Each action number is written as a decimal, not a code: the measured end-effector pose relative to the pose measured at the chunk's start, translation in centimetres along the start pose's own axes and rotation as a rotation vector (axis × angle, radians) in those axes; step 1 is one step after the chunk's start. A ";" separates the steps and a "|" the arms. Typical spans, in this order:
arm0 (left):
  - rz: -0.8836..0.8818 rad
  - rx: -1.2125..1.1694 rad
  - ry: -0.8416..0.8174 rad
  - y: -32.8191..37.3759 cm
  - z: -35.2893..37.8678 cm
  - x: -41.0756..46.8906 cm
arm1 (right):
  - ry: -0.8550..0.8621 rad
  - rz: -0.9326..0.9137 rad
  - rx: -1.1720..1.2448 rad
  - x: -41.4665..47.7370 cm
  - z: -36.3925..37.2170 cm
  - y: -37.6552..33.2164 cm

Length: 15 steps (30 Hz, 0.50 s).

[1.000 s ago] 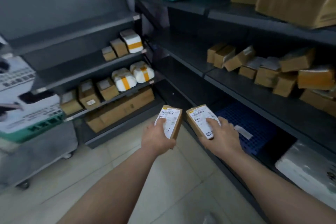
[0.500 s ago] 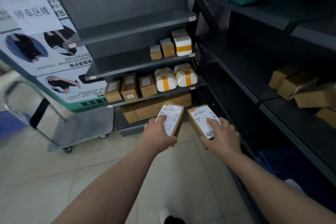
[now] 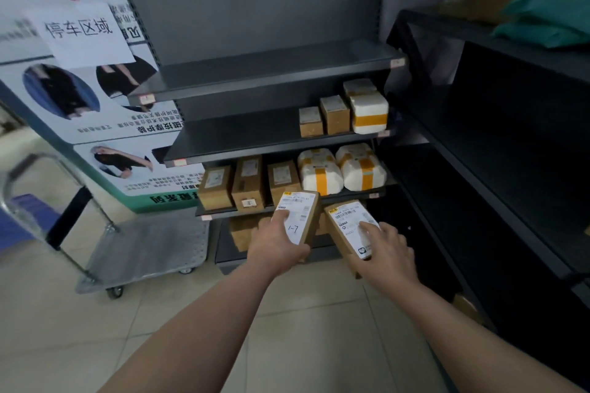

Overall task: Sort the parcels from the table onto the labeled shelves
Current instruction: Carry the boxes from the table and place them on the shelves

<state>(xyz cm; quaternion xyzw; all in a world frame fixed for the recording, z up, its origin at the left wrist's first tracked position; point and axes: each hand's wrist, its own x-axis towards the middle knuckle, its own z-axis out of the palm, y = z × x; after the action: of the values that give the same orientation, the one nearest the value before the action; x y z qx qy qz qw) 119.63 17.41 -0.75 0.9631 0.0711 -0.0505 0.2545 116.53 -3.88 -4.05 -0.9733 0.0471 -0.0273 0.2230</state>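
Observation:
My left hand (image 3: pixel 277 249) grips a small brown parcel (image 3: pixel 300 217) whose white label bears a handwritten "1-7". My right hand (image 3: pixel 384 254) grips a second small brown parcel (image 3: pixel 348 226) with a printed label, thumb on top. Both parcels are held side by side in front of the lower part of a grey shelf unit (image 3: pixel 271 73). Its third shelf (image 3: pixel 287 204) holds three brown boxes and two white parcels with orange tape. The shelf above (image 3: pixel 242 140) holds two brown boxes and white taped parcels at its right end. Small labels mark the shelf edges.
A metal platform trolley (image 3: pixel 143 249) stands left of the shelf unit, before a printed poster board (image 3: pixel 79 89). A dark shelving rack (image 3: pixel 495 153) runs along the right side, with green bags (image 3: pixel 549 9) on top. Larger brown boxes sit on the bottom shelf behind my hands.
The view has swung left from the right-hand rack to face the grey shelf unit, which is now closer. Both hands still hold their parcels, now nearer the third shelf.

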 end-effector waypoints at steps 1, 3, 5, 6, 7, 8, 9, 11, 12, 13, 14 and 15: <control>0.006 0.005 0.005 -0.4 -0.6 1.5 | 0.001 -0.001 -0.002 1.4 0.6 -1.0; 0.012 0.009 0.012 -1.3 -1.6 4.2 | 0.005 0.000 0.008 4.0 1.4 -2.8; -0.017 -0.005 0.006 -2.1 -2.5 6.8 | -0.002 -0.008 0.022 6.2 2.1 -4.4; -0.035 -0.015 0.003 -2.5 -2.8 8.0 | -0.005 -0.018 0.019 7.1 2.4 -5.0; -0.050 -0.019 0.005 -2.7 -3.0 9.2 | -0.005 -0.033 0.011 8.2 2.7 -5.4; -0.059 -0.012 0.011 -2.9 -3.2 10.4 | -0.002 -0.046 0.004 9.5 2.9 -5.7; -0.062 -0.003 0.018 -3.1 -3.3 11.8 | 0.003 -0.055 0.004 10.9 3.1 -6.1; -0.072 0.002 0.035 -3.1 -3.6 14.6 | 0.012 -0.067 0.018 14.2 3.4 -6.6; -0.079 0.000 0.042 -3.1 -3.8 16.0 | 0.010 -0.075 0.022 16.0 3.5 -6.9; -0.089 0.001 0.051 -3.0 -4.0 17.5 | 0.006 -0.091 0.021 17.9 3.7 -7.3; -0.101 0.008 0.065 -2.8 -4.2 18.9 | 0.004 -0.114 0.020 19.7 4.0 -7.7; -0.112 0.015 0.084 -2.7 -4.5 20.4 | 0.008 -0.139 0.024 21.6 4.3 -8.2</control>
<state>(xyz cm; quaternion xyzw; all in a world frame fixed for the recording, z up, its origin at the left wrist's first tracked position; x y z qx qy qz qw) 139.51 24.23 -0.87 0.9608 0.1352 -0.0249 0.2406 138.98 3.12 -3.67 -0.9714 -0.0202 -0.0472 0.2318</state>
